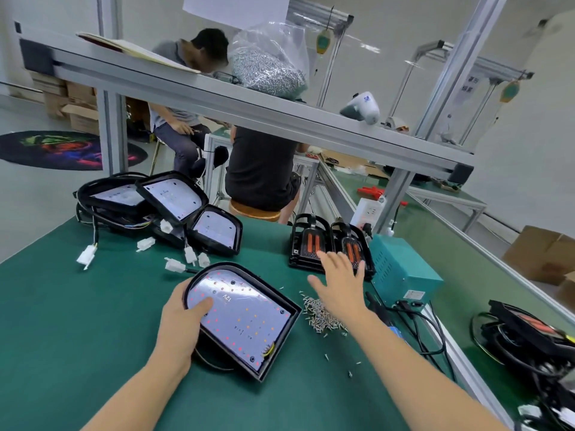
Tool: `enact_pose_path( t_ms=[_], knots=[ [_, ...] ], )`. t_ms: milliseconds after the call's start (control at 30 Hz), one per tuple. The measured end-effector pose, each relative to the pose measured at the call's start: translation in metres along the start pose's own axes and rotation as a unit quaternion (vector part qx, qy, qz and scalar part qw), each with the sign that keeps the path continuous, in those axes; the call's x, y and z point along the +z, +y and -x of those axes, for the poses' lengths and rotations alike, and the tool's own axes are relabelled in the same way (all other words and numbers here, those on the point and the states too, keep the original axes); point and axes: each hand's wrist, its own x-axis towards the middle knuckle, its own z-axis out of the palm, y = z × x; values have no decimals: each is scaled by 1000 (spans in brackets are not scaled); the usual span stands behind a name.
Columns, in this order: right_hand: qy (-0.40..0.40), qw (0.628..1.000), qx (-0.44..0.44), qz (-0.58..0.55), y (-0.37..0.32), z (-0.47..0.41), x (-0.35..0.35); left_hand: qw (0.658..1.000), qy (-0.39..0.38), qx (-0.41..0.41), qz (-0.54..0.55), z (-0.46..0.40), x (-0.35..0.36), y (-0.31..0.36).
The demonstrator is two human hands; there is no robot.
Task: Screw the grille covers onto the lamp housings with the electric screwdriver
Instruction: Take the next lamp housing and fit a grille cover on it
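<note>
Head view: lamp housing [245, 318] with its white LED board lying face up on the green bench mat [77, 321], left hand [182, 318] gripping its 9 o'clock edge, thumb pressed on the board and fingers curled under the rim. Right hand [340, 283] hovering at 3 o'clock of the housing, fingers spread wide and holding nothing, just above the scattered screws [320, 314] and just short of the stacked grille covers [329, 247] at 1 o'clock. Further uncovered housings [174, 197] piled at 11 o'clock with white connectors [146, 244] trailing; teal power supply box [401, 269] at 3 o'clock.
</note>
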Motion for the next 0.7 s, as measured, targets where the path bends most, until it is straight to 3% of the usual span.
enact_pose_path(
  t_ms=[233,467,700],
  knots=[
    [-57,990,127,-34,-19,-61,-3,999,12,30,-29,-1,-5,-11],
    [-95,981,167,-9,-37,-78,8,999,7,13,-40,-4,-4,-10],
    [-65,966,241,-65,-45,-85,12,999,5,4,-48,-3,-4,-8]
  ],
)
